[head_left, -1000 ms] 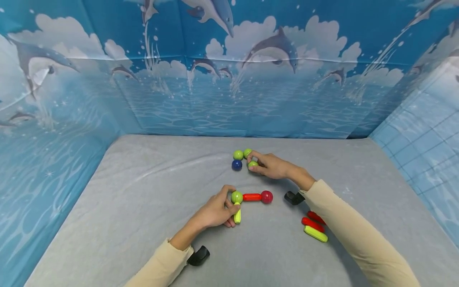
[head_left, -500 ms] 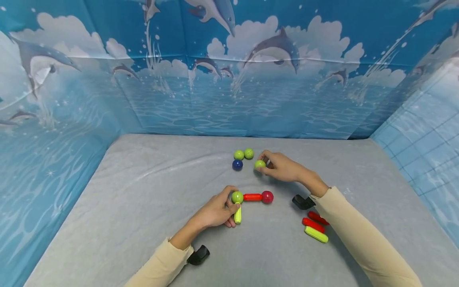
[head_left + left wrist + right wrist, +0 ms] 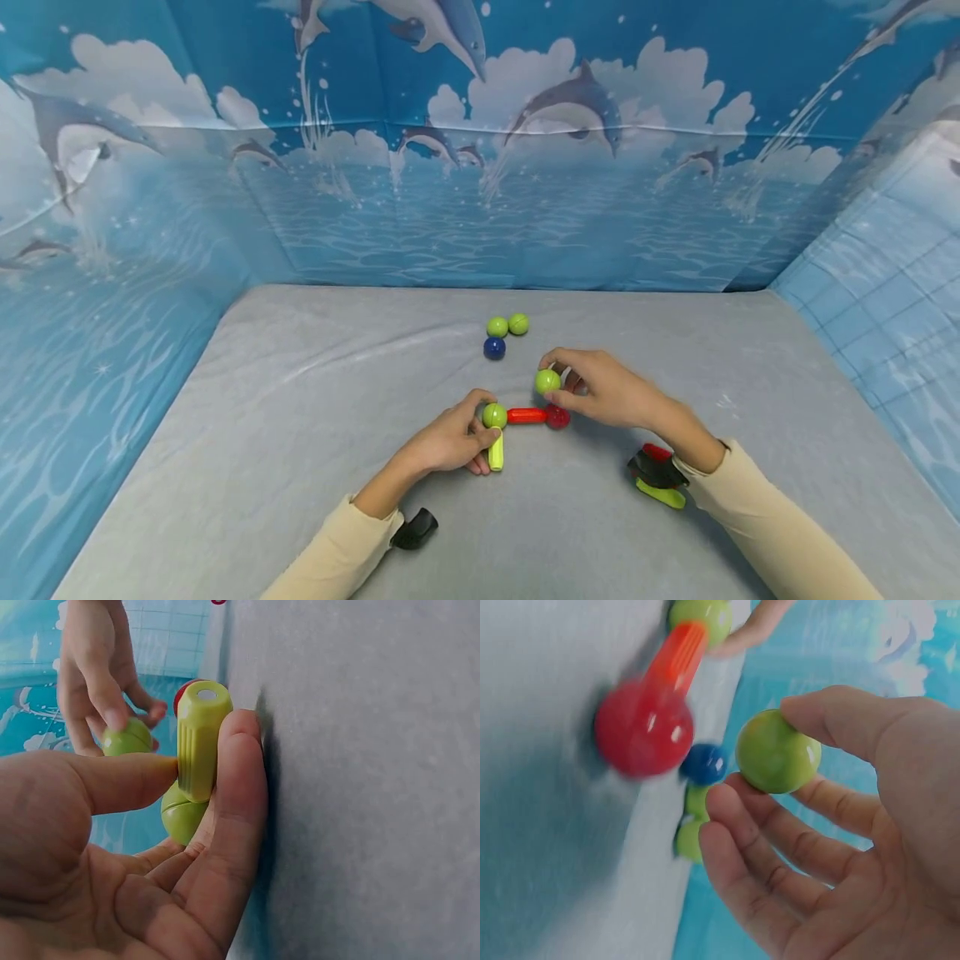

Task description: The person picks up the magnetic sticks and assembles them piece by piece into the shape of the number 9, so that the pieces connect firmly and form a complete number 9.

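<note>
My left hand point(image 3: 450, 437) pinches a yellow-green rod point(image 3: 199, 742) between thumb and fingers; a small metal disc shows in its end. That rod meets a green ball point(image 3: 495, 415), which a left finger touches. From this ball a red rod point(image 3: 527, 416) runs right to a red ball point(image 3: 645, 729). Another green ball point(image 3: 778, 751) is held in the fingertips of my right hand point(image 3: 611, 390). It hangs above the red ball, apart from it in the right wrist view.
Behind lie two green balls point(image 3: 519, 324) and a blue ball point(image 3: 494, 348). A yellow-green rod point(image 3: 662, 493) and a red rod point(image 3: 657, 452) lie partly hidden under the right wrist's black camera point(image 3: 656, 468). Dolphin-print curtains point(image 3: 480, 208) border the grey tabletop point(image 3: 300, 400).
My right hand has carried the green ball away from the back group, rightward and then toward the red ball. The left hand and the joined pieces have stayed in place.
</note>
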A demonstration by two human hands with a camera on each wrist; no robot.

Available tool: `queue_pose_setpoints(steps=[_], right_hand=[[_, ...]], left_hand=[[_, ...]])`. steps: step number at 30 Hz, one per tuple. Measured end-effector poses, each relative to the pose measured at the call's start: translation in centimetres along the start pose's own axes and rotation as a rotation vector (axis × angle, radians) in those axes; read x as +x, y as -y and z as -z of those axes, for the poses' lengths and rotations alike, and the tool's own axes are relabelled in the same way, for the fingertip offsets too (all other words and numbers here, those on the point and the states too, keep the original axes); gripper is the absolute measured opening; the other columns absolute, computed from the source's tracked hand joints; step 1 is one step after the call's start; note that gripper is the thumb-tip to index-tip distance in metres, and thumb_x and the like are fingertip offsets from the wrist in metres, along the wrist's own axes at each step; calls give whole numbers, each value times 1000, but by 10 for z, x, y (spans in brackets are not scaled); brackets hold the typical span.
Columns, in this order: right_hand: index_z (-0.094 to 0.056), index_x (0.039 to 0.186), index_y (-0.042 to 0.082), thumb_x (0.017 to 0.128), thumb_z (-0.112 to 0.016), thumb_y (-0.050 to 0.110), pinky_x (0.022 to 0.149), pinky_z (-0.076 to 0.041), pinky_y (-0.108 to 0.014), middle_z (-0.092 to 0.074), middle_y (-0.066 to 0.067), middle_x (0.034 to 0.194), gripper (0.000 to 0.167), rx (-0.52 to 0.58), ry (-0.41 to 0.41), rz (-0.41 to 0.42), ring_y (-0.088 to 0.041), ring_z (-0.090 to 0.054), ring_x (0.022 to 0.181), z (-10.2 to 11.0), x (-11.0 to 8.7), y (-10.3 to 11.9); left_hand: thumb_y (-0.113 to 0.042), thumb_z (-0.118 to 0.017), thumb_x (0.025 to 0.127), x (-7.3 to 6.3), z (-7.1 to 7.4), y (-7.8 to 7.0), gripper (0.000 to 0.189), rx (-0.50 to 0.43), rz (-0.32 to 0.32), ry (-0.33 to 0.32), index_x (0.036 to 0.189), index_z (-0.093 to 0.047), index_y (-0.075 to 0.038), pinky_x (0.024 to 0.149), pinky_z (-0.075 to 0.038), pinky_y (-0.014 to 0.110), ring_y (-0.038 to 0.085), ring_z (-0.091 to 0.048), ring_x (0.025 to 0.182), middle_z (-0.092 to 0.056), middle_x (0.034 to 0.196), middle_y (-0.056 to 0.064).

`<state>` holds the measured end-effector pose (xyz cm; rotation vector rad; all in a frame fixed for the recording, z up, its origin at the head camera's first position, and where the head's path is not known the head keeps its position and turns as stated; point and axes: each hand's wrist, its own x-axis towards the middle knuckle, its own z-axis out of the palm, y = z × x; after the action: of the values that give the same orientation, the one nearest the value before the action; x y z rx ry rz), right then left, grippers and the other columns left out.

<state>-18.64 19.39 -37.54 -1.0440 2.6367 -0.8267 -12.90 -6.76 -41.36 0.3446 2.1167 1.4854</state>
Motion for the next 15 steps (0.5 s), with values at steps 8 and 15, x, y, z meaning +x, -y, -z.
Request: queue_pose_setpoints(steps=[8, 15], right_hand=[[-62, 117, 17, 95, -71, 29, 73, -56, -34, -70, 10, 98, 27, 18, 29, 6, -1, -64, 82, -11, -18, 29], [-64, 114, 18, 94, -73, 27, 75, -56, -31, -70, 9, 99, 24, 44, 47, 62, -1, -65, 83, -24, -27, 36]], left_hand=[[-10, -55, 103, 0, 2, 2, 45, -2, -5, 11, 143, -37, -1, 58, -58, 33, 17, -67, 60, -64, 88, 13], [-11, -56, 103, 3, 1, 3, 45, 4, 0, 8, 143, -37, -3, 57, -57, 32, 16, -65, 58, -64, 87, 11]])
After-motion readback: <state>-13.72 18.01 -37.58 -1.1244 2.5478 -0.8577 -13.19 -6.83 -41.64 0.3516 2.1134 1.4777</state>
